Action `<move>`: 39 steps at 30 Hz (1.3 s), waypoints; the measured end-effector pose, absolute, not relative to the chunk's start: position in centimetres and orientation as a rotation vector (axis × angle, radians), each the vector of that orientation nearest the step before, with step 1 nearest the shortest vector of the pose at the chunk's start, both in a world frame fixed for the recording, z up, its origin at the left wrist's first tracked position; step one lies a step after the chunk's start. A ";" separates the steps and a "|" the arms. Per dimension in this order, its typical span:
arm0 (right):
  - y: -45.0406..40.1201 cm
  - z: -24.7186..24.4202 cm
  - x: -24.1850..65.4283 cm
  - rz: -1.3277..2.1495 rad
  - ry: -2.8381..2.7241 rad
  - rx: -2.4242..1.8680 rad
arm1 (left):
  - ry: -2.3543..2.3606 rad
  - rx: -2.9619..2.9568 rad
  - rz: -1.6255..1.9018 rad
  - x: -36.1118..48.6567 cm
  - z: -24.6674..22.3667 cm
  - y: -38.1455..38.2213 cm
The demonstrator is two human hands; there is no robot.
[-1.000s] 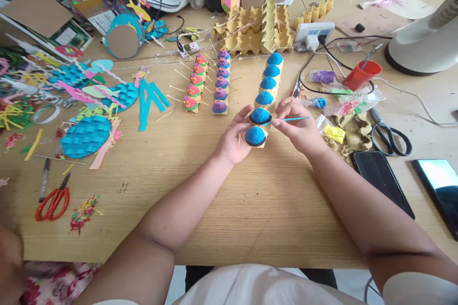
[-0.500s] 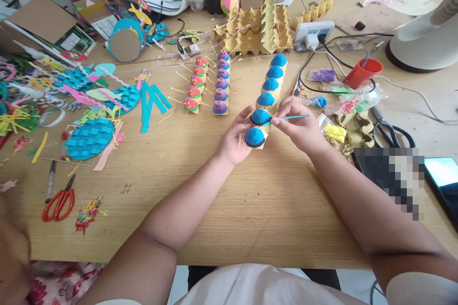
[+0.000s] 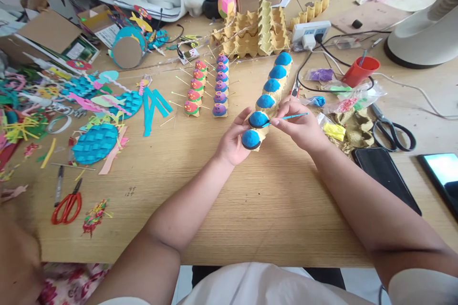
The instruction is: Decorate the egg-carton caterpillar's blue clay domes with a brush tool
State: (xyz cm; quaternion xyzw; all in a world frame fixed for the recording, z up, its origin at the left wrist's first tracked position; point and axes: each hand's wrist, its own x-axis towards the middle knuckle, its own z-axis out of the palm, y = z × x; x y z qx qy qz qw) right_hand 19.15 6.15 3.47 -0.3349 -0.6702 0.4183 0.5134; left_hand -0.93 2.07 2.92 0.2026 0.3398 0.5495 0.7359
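My left hand (image 3: 233, 140) grips the near end of an egg carton strip (image 3: 275, 89) from its left side. Blue domes cap the strip's cups, and the two nearest carry black bands along their lower edges. A thin blue stick-like tool (image 3: 294, 116) is pinched between the fingers of my right hand (image 3: 298, 121); its tip meets the right side of the second-nearest dome (image 3: 259, 119). Whether that tip is a brush or a blade is too small to tell. Left of the strip stand two rows of painted carton caterpillars, one red and green (image 3: 195, 90), one purple and blue (image 3: 221, 86).
Bare egg cartons (image 3: 250, 31) and a power strip (image 3: 311, 31) sit behind. To the right are a red cup (image 3: 360, 70), clay packets (image 3: 334, 131), black scissors (image 3: 393, 134) and phones (image 3: 386, 176). Paper crafts (image 3: 95, 143) and red scissors (image 3: 67, 207) lie left, near another person's arm (image 3: 17, 252).
The view has shifted slightly. The strip has turned a little, its near end leftward and its far end rightward. Both hands keep their hold, with the tool still at the second dome.
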 end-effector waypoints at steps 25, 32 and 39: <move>6.2 3.6 19.2 1.028 -1.601 -0.865 | 0.627 0.432 1.181 -1.2 2.8 2.1; 6.1 3.9 19.3 0.990 -1.644 -0.875 | 0.736 0.445 1.151 -1.3 2.7 2.2; 6.3 3.5 19.3 1.012 -1.592 -0.845 | 0.775 0.404 1.148 -1.2 3.3 2.2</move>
